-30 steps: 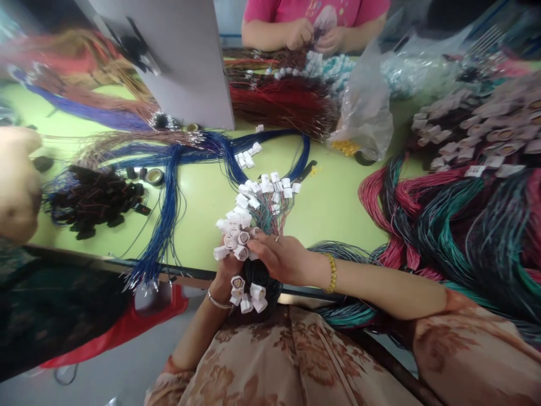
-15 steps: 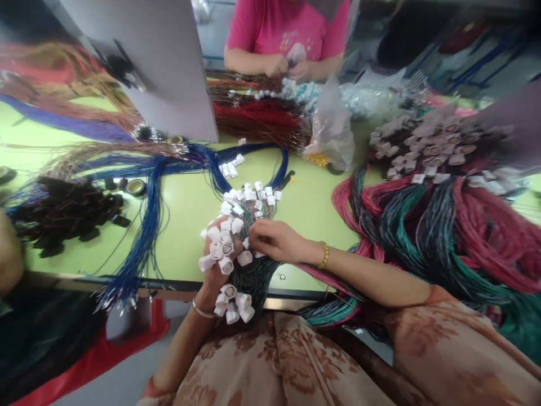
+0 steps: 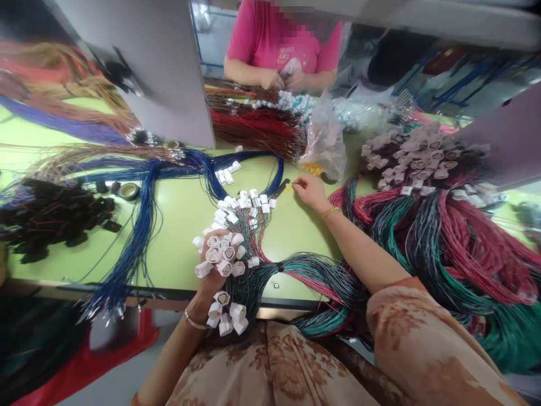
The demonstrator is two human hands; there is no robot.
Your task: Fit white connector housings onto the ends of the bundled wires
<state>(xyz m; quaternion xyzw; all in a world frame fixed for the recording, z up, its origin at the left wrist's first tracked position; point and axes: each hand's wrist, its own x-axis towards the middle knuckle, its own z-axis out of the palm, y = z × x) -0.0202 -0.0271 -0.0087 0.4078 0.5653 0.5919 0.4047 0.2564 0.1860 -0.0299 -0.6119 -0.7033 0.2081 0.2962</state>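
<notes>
At the near table edge: left hand (image 3: pixel 209 279) is closed in a fist round the bundle of white plugs (image 3: pixel 220 254), plug faces up, more plugs hanging below the wrist.
Bundle wires: the green and red wires (image 3: pixel 296 270) trail from the fist to the right, across the table edge and under the right forearm.
Mid-table: right hand (image 3: pixel 310 192) is stretched out and flat to the green table (image 3: pixel 186 225), fingertips drawn together at a small yellow piece (image 3: pixel 288 186).
Right grip: cannot tell whether the piece is pinched or only touched; too small to resolve.
Yellow stock: more yellow pieces (image 3: pixel 313 168) sit in the mouth of a plastic bag (image 3: pixel 325 141), just beyond the hand.
Loose plugs: a row of white plugs (image 3: pixel 245 202) lies on the table between the two hands.
Around: blue wires (image 3: pixel 143 225) and black parts (image 3: pixel 54 214) to the left, red and green wire heaps (image 3: pixel 443 237) to the right.
Far side: another person's hands (image 3: pixel 281 82) are busy on their own wires, apart from these.
Step, my read: picking up a yellow piece to go with the held plugs.
Next move needs: a firm fingertip pinch, and the fist kept steady with the plug faces up.
</notes>
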